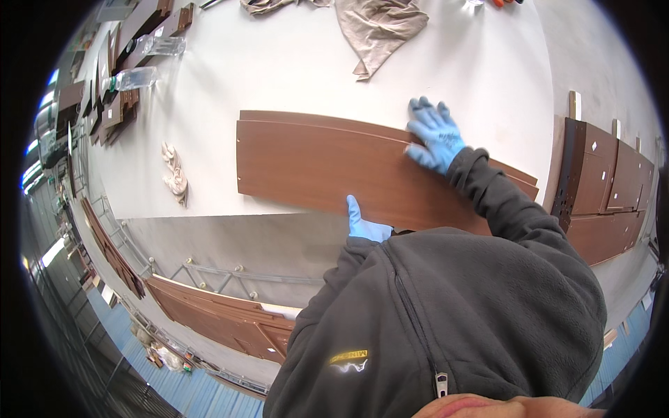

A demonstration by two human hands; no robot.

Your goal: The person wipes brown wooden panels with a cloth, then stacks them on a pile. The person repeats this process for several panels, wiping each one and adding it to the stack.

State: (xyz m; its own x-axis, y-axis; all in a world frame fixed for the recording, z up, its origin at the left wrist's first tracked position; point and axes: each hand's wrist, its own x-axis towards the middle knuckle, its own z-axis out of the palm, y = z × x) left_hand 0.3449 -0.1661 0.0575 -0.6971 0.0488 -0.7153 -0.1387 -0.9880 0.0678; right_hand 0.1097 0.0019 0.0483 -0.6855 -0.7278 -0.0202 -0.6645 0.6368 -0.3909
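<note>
A long brown wooden panel [327,160] lies across the white tabletop in front of me, and a second brown edge shows along its far side. My right hand [435,136], in a blue glove, rests flat over the panel's far edge with its fingers spread. At the near edge, my left hand [368,226], gloved in blue too, has its thumb up on the panel's face. The other fingers of that hand are hidden below the edge, so it appears to grip the panel there. My sleeve and jacket cover the panel's near right part.
Beige cloth [380,31] lies at the table's far side, and a crumpled rag [174,174] to the left. Plastic bottles [136,78] stand near stacked brown boards [115,115] at far left. More brown panels [599,167] stand at right; others [216,317] lean behind a metal frame.
</note>
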